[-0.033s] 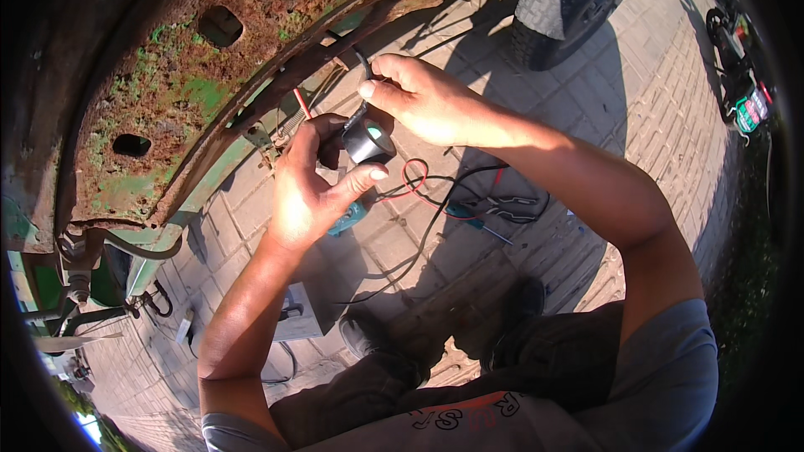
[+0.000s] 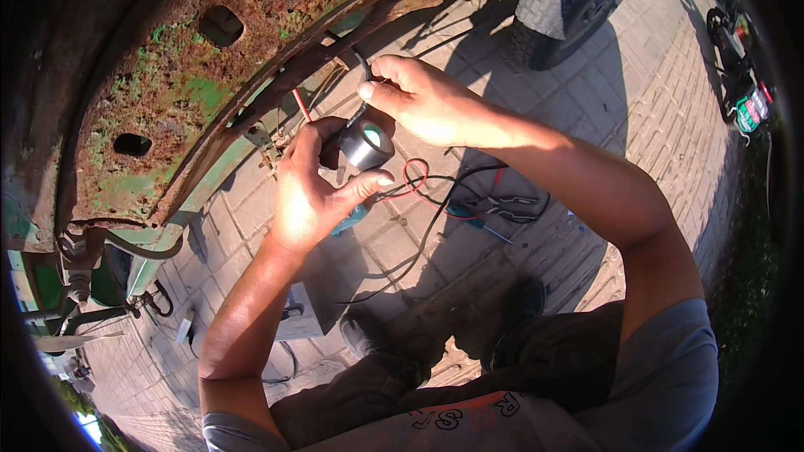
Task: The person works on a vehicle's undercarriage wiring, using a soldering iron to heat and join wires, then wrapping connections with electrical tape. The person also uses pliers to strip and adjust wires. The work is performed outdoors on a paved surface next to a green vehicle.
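My left hand point(image 2: 306, 197) is closed around a roll of black electrical tape point(image 2: 362, 153), its round core facing up and to the right. The left thumb is stretched out below the roll, and the fingers curl behind it. Just beyond, my right hand point(image 2: 427, 105) pinches a black cable point(image 2: 362, 59) between thumb and fingers. This cable comes down from beneath the rusty metal frame point(image 2: 151, 109). A dark strip runs from the roll up toward the right fingertips; where tape and cable meet is partly hidden. A thin red rod point(image 2: 301, 104) stands behind the left fingers.
On the paving lie pliers point(image 2: 512, 208), a teal-handled screwdriver point(image 2: 469, 216) and looped red and black leads point(image 2: 416, 177). A grey box point(image 2: 303, 318) stands by my left shoe point(image 2: 368, 335). A tyre point(image 2: 553, 21) stands at the far right, a motorcycle point(image 2: 727, 50) beyond it.
The tape roll has tipped slightly in my left hand, so more of its core shows. My left thumb has shifted a little away from it. My right hand is almost unmoved.
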### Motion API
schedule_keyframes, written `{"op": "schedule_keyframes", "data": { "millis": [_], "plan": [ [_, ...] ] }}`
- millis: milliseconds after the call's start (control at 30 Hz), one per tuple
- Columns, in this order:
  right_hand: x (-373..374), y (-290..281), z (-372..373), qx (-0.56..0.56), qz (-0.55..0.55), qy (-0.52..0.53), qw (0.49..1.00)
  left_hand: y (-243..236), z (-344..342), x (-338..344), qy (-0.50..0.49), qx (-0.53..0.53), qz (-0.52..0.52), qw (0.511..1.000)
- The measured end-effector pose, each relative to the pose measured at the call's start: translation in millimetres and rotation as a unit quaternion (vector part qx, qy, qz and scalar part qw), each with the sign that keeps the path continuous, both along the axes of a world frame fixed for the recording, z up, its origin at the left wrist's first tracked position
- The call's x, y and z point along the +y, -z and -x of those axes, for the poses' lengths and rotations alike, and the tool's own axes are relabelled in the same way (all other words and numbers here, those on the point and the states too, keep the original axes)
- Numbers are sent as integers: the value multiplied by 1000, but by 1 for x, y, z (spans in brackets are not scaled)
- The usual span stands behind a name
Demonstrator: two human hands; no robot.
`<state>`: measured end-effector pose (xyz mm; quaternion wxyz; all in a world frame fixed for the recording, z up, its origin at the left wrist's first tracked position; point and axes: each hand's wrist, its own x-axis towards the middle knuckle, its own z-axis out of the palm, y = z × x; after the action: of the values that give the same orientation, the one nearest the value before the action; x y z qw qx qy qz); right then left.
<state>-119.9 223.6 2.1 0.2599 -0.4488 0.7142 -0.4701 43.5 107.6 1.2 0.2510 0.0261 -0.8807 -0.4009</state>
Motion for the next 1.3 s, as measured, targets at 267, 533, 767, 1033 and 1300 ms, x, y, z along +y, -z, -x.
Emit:
{"op": "schedule_keyframes", "data": {
  "millis": [267, 533, 767, 1033, 1300],
  "plan": [
    [1, -10, -15, -159, 60, -18, 985, 2, 0, -1, -103, -56, -108, 987],
    [10, -11, -12, 48, 68, -50, 995, -10, 18, -15, -140, -157, -119, 970],
    [20, -8, -10, 93, 60, -114, 987, -13, 21, -13, -93, -195, -211, 953],
    [26, -8, -27, 71, 20, -94, 993, -13, 27, -8, 44, -115, -104, 987],
    [41, -14, -65, 294, -8, -101, 950, -15, 35, 8, -54, -200, -224, 952]
  ]
}}
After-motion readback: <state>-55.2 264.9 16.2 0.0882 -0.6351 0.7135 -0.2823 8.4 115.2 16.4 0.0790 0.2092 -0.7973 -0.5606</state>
